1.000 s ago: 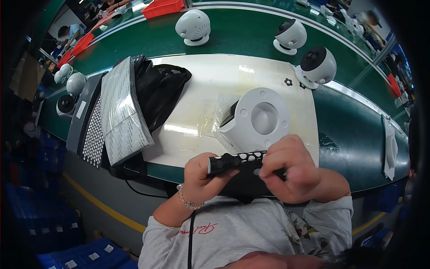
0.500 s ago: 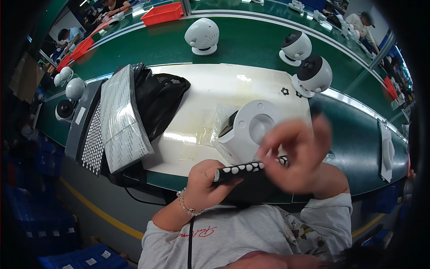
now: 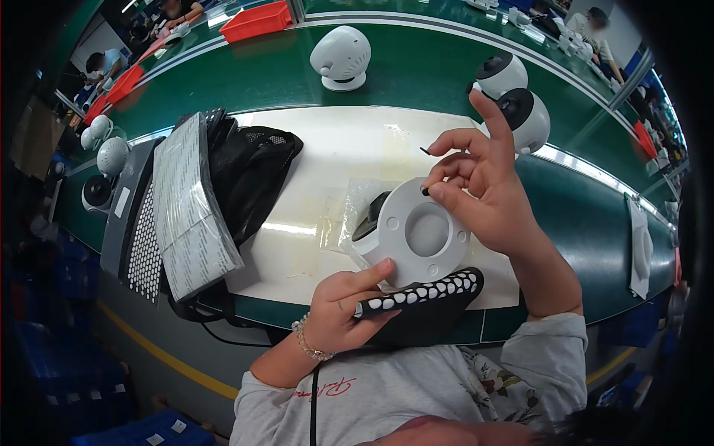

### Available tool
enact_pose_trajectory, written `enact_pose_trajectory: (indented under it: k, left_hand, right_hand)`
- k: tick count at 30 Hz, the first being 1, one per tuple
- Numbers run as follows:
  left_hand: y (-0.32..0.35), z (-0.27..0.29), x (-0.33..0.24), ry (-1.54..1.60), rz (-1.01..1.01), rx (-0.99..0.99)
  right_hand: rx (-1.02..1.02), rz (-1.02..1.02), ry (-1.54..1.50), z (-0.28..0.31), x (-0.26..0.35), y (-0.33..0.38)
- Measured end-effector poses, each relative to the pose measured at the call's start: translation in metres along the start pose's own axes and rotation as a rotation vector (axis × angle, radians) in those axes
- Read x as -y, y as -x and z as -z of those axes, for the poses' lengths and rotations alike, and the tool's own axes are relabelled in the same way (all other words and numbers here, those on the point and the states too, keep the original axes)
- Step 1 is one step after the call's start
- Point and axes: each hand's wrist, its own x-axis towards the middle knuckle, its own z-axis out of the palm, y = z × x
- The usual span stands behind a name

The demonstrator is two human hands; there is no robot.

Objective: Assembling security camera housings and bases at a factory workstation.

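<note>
My left hand (image 3: 346, 305) grips a bent black sheet dotted with white round spots (image 3: 416, 296), probably a sheet of stick-on pads. Its index fingertip rests on the rim of a white ring-shaped base (image 3: 410, 256). The base belongs to a white rounded device with a dark front (image 3: 372, 212), lying tipped over on a clear plastic bag (image 3: 349, 223). My right hand (image 3: 480, 182) is at the base's upper rim, a small black round pad (image 3: 425, 191) at its thumb tip. Another small black piece (image 3: 425, 151) clings to the index fingertip. Shallow round recesses show around the base.
Left on the white mat (image 3: 335, 149) lie a plastic-wrapped stack of sheets (image 3: 190, 201), dotted sheets (image 3: 143, 256) and a black mesh bag (image 3: 260, 167). Similar white devices (image 3: 341, 59) stand along the green table's far side and at left. Red bins (image 3: 256, 21) and other people are beyond.
My right hand has moved up from the dotted sheet to the base's rim, with small black pieces at its fingertips. The base has shifted slightly nearer, and my left index finger now touches it.
</note>
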Motion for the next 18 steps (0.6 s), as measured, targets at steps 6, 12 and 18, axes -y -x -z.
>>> enact_pose_trajectory:
  k: [6, 12, 18]
  left_hand:
    - [0.002, -0.004, 0.002, 0.017, -0.006, -0.015]
    - [0.000, -0.002, 0.002, -0.024, -0.029, 0.007]
    - [-0.001, -0.005, 0.001, -0.047, -0.004, -0.015]
  right_hand:
    - [0.200, 0.443, 0.713, 0.003, 0.003, 0.009]
    - [0.122, 0.405, 0.704, -0.003, 0.011, 0.010]
    - [0.302, -0.008, 0.365, -0.019, 0.013, -0.001]
